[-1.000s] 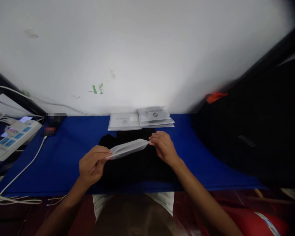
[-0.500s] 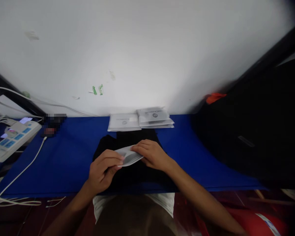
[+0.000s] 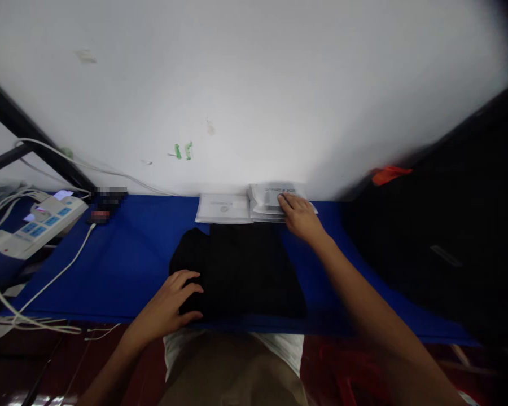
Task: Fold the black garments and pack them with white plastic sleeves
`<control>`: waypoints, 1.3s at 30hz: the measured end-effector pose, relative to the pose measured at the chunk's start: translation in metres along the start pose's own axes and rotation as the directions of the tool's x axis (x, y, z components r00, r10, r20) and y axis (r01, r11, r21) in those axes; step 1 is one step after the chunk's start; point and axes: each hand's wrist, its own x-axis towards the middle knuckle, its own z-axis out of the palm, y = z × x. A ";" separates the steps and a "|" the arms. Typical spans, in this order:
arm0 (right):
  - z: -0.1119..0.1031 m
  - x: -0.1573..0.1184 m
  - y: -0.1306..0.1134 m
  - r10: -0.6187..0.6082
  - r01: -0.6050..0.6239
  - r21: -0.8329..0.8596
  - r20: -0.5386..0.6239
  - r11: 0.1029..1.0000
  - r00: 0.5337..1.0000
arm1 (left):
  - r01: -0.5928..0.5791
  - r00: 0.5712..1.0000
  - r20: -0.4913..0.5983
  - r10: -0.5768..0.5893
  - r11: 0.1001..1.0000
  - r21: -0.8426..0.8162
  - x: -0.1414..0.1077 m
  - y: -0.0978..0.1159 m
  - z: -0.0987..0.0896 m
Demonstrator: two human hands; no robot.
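My right hand [image 3: 302,216] reaches to the back of the table and rests with extended fingers on the right stack of frosted white plastic bags [image 3: 262,198]. Printing and a dark logo show on the top bag, partly covered by my fingertips; my right thumb is hidden. Left of that stack lies another frosted bag [image 3: 223,208] with a small round mark. A folded black cloth item [image 3: 245,270] lies flat in front of me. My left hand [image 3: 175,299] is open at its left edge, fingers apart, holding nothing.
On the left are a white power strip [image 3: 42,223], white cables [image 3: 65,272] and a blurred-out dark device [image 3: 105,203]. A large black item [image 3: 427,242] with an orange piece [image 3: 390,175] fills the right side. A white wall [image 3: 258,84] stands behind the blue tabletop [image 3: 127,265].
Both hands held a white bag over the black cloth. Now my right hand has moved up and right onto the stack, while my left has let go and lowered. The view shifted slightly.
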 end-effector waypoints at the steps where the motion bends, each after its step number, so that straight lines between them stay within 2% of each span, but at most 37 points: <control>1: 0.002 -0.001 0.001 -0.003 0.003 0.000 0.003 1.000 1.000 | 0.016 1.000 0.026 -0.016 1.000 -0.003 -0.001 0.000 0.000; 5: -0.010 -0.010 -0.011 -0.019 0.022 0.080 -0.038 0.997 0.999 | 0.046 0.995 0.090 -0.044 0.999 -0.025 -0.003 0.001 -0.004; 8: -0.026 -0.028 -0.045 -0.061 0.083 0.244 -0.096 0.966 0.993 | 0.009 0.995 0.096 -0.006 0.999 -0.035 -0.003 0.005 -0.007; 11: -0.042 -0.058 -0.088 -0.199 0.190 0.493 -0.035 0.849 0.979 | -0.055 0.997 0.060 0.057 0.998 -0.028 -0.002 0.008 -0.008; 13: -0.051 -0.079 -0.110 -0.337 0.247 0.609 0.034 0.754 0.941 | -0.086 0.996 0.018 0.086 0.996 -0.026 -0.001 0.008 -0.010; 16: -0.058 -0.108 -0.125 -0.418 0.223 0.667 0.146 0.711 0.897 | -0.092 0.995 -0.037 0.091 0.995 -0.035 0.002 0.005 -0.014; 19: -0.054 -0.133 -0.119 -0.332 0.145 0.609 0.206 0.780 0.920 | -0.089 0.996 -0.030 0.087 0.995 -0.048 0.006 0.001 -0.017; 23: -0.043 -0.158 -0.107 -0.180 0.070 0.521 0.164 0.851 0.970 | -0.070 0.997 0.028 0.071 0.996 -0.047 0.010 -0.003 -0.020; 28: -0.054 -0.172 -0.107 -0.148 0.057 0.517 0.136 0.854 0.980 | -0.076 0.994 0.071 0.080 0.995 -0.058 0.013 -0.004 -0.026; 33: -0.068 -0.165 -0.101 -0.180 0.078 0.587 0.118 0.806 0.977 | -0.060 0.998 -0.027 0.060 0.998 -0.020 0.022 -0.012 -0.030; 37: -0.056 -0.139 -0.083 -0.039 0.007 0.565 0.046 0.825 0.998 | -0.022 0.990 -0.134 0.043 0.987 0.157 0.049 -0.023 -0.035; 39: -0.044 -0.119 -0.073 0.034 -0.032 0.518 0.006 0.855 0.999 | -0.038 0.987 -0.144 0.066 0.981 0.190 0.069 -0.028 -0.036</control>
